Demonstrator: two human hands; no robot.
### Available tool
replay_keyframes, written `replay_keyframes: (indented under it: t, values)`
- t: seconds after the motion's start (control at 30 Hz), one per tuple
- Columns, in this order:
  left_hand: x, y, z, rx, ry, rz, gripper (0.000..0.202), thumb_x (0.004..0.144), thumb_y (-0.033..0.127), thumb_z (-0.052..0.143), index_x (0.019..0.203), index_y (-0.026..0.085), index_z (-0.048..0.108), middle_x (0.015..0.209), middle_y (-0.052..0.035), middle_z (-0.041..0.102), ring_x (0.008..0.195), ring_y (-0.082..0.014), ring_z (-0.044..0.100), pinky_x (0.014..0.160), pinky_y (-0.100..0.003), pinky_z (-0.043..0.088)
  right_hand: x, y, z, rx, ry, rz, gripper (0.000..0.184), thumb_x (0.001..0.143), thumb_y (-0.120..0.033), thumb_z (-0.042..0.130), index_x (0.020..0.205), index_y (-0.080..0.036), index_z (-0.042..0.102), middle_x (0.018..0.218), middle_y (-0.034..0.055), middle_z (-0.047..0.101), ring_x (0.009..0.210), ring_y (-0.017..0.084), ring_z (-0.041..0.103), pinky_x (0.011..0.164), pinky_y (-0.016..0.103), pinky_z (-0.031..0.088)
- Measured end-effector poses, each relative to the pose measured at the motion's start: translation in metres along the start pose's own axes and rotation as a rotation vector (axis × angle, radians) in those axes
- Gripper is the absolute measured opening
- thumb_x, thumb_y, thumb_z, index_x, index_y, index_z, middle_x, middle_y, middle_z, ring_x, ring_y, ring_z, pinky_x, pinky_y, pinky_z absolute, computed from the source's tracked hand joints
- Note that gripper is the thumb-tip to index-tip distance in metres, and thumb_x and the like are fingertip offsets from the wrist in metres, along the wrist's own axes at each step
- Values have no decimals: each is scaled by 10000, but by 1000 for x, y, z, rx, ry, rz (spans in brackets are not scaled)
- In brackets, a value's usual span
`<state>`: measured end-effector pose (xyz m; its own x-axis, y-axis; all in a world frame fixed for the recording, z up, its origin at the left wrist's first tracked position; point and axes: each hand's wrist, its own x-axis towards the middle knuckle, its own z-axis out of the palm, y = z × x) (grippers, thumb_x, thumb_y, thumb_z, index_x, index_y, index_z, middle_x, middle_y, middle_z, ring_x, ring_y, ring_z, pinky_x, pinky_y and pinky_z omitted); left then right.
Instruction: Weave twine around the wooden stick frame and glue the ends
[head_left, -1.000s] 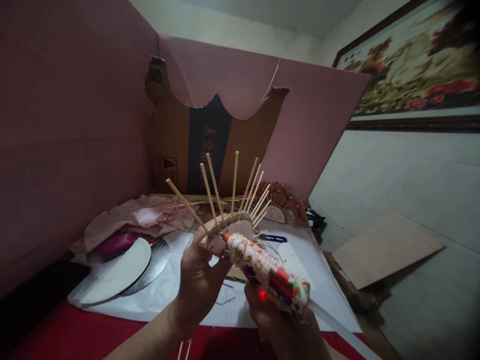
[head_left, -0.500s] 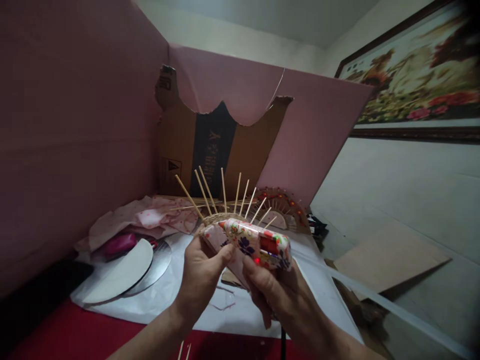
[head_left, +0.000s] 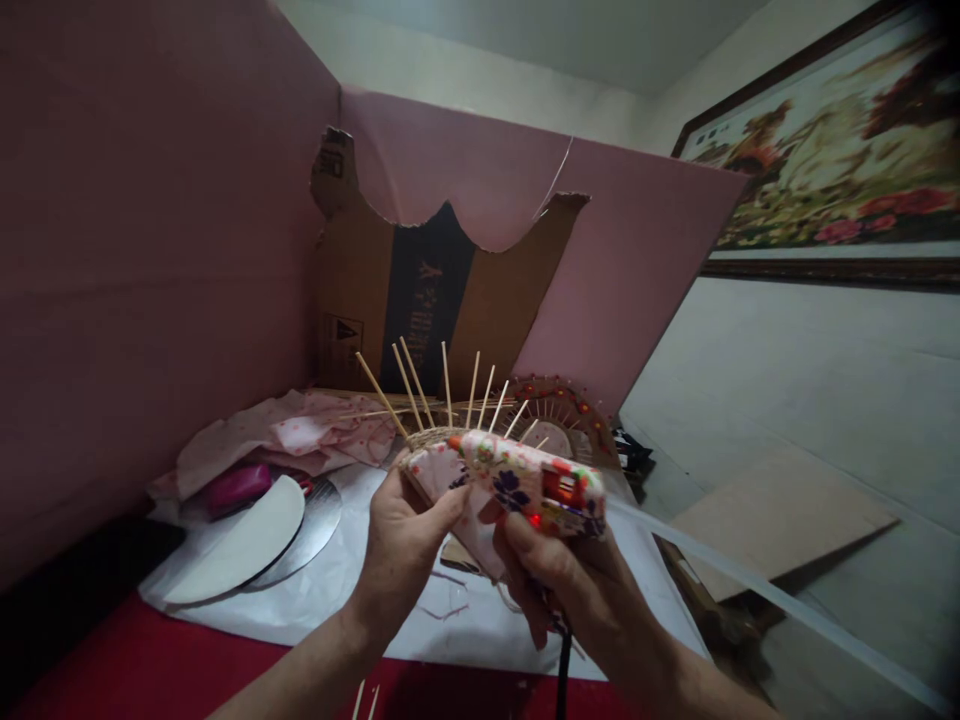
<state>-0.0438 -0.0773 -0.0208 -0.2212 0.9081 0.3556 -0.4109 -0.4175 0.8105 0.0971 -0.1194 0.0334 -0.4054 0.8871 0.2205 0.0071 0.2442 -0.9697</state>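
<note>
My left hand point(head_left: 405, 530) is closed around the lower left part of a half-round craft piece point(head_left: 439, 465). That piece has a pale, red-dotted face, a twine-wrapped curved edge, and several thin wooden sticks point(head_left: 447, 385) fanning upward from it. My right hand point(head_left: 562, 570) grips a glue gun point(head_left: 517, 480) with a floral cover and a lit red light. The gun's orange tip points left, close to the twine edge; I cannot tell whether it touches. A long translucent glue stick point(head_left: 750, 570) runs out of its back, and a black cord point(head_left: 563, 670) hangs below.
At left lie a white half-disc point(head_left: 240, 550), a silver disc point(head_left: 319, 535), a magenta object point(head_left: 238, 488) and crumpled dotted cloth point(head_left: 322, 435). Behind stands cut cardboard point(head_left: 352, 290). A finished-looking fan piece with red dots point(head_left: 585, 400) leans at back right. White sheeting point(head_left: 360, 620) covers the red surface.
The glue gun and my right hand have shifted slightly right, its tip sliding along the twine edge's line. My left hand and the half-round piece stay nearly still.
</note>
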Motion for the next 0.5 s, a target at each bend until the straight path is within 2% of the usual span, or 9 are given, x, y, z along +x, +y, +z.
replay_keyframes:
  t: [0.07, 0.13, 0.2, 0.27, 0.3, 0.37, 0.43, 0.5]
  values:
    - [3, -1, -2, 32, 33, -11, 280, 706, 205, 746, 949, 175, 610, 913, -11, 682, 825, -138, 638, 759, -240, 514, -6, 6, -7, 112, 132, -96, 335, 865, -499, 544, 897, -167, 579, 509, -68, 449, 350, 43, 367, 324, 152, 286]
    - [7, 1, -4, 42, 83, -13, 274, 685, 209, 762, 911, 171, 613, 864, -3, 677, 773, -128, 628, 728, -237, 517, -11, 12, -20, 186, 316, -153, 340, 839, -499, 576, 953, -180, 578, 565, -51, 504, 366, 59, 412, 324, 169, 335]
    - [13, 10, -4, 14, 139, -5, 300, 638, 193, 790, 879, 169, 612, 823, 9, 665, 737, -116, 616, 694, -220, 516, -16, 22, -40, 159, 507, -137, 337, 813, -491, 611, 932, -177, 578, 603, -39, 529, 375, 63, 424, 331, 185, 373]
    - [19, 23, -3, -35, 239, 16, 312, 572, 151, 813, 812, 162, 613, 762, 23, 646, 683, -104, 604, 636, -194, 516, -21, 37, -64, 12, 605, -34, 345, 803, -502, 619, 823, -162, 567, 583, -38, 506, 377, 64, 414, 336, 193, 376]
    - [21, 30, -2, -35, 285, 44, 289, 572, 126, 806, 784, 161, 612, 732, 31, 638, 655, -92, 591, 606, -177, 511, -23, 47, -77, -104, 602, 48, 371, 810, -525, 597, 752, -161, 548, 548, -43, 473, 375, 68, 403, 339, 199, 369]
    - [26, 41, -2, -28, 308, 97, 249, 591, 74, 778, 765, 155, 620, 713, 38, 628, 634, -75, 576, 578, -152, 507, -30, 68, -100, -405, 501, 186, 408, 853, -544, 509, 672, -178, 497, 497, -50, 420, 397, 94, 414, 380, 222, 384]
    - [29, 48, -2, -22, 297, 132, 216, 615, 84, 772, 756, 155, 624, 719, 39, 622, 655, -81, 583, 579, -152, 519, -35, 87, -116, -713, 427, 301, 330, 903, -479, 429, 790, -181, 515, 557, -28, 487, 467, 131, 485, 456, 246, 399]
    - [30, 50, -5, 11, 275, 145, 181, 649, 103, 764, 729, 172, 616, 727, 48, 606, 681, -80, 577, 593, -149, 526, -39, 99, -124, -893, 366, 352, 211, 902, -371, 438, 923, -175, 513, 679, 13, 586, 602, 170, 572, 557, 267, 406]
